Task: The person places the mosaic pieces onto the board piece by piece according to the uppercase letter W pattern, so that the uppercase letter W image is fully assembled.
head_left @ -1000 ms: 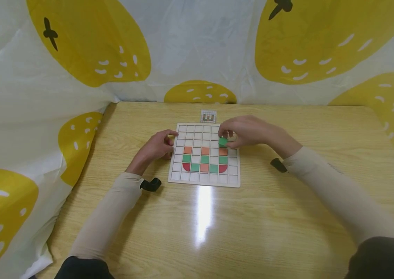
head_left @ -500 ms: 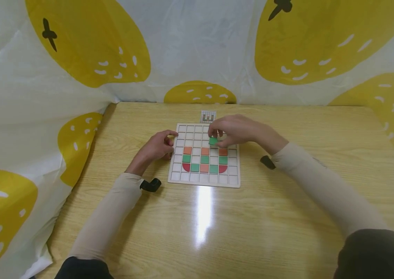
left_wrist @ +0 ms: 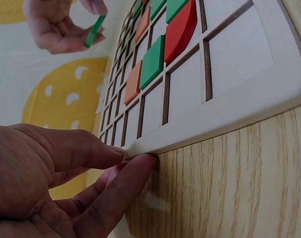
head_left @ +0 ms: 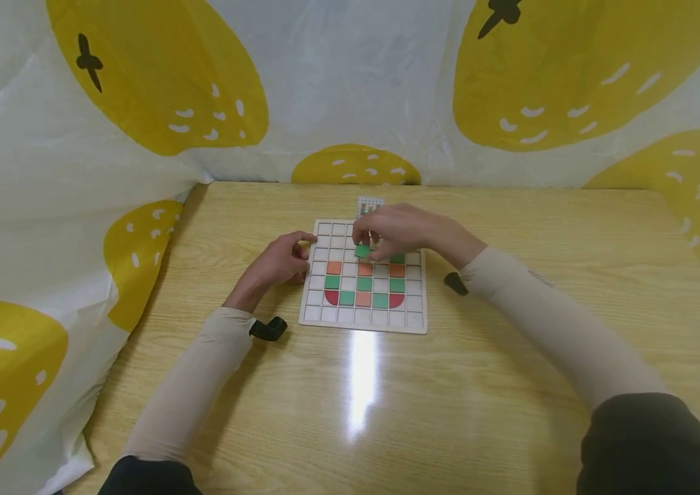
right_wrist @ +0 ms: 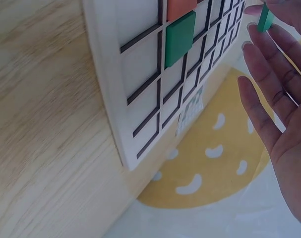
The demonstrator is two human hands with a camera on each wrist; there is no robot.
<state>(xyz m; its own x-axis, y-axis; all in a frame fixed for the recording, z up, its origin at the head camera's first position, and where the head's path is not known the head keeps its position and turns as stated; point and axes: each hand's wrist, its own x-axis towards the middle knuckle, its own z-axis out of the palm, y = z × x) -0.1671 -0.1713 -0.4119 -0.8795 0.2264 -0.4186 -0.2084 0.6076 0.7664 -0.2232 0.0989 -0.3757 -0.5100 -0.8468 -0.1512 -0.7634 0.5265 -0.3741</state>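
A square white grid board point(head_left: 414, 318) with a pale wooden rim lies on the table. My right hand point(head_left: 406, 228) pinches a green square tile point(head_left: 362, 251) between thumb and fingertips, over the board's middle column; the tile stands on edge in the left wrist view. My left hand point(head_left: 274, 258) grips the board's left edge, thumb point(left_wrist: 98, 151) on the rim and index finger against its side. Orange tiles point(head_left: 334, 267), green tiles point(head_left: 331, 282) and two rounded red tiles point(head_left: 331, 297) form an E-like shape on its side. Another green tile point(right_wrist: 180, 38) tops the right column.
Behind the board lies a small pattern card point(head_left: 365, 204), partly covered by the right hand. The wooden table point(head_left: 263, 412) reaches back to a white cloth point(head_left: 356, 82) printed with yellow fruit. A black camera mount point(head_left: 268, 328) juts from the left wrist.
My right hand has moved left with its green tile, from the right column to the middle one. The green tile atop the right column now shows. The left hand stays put.
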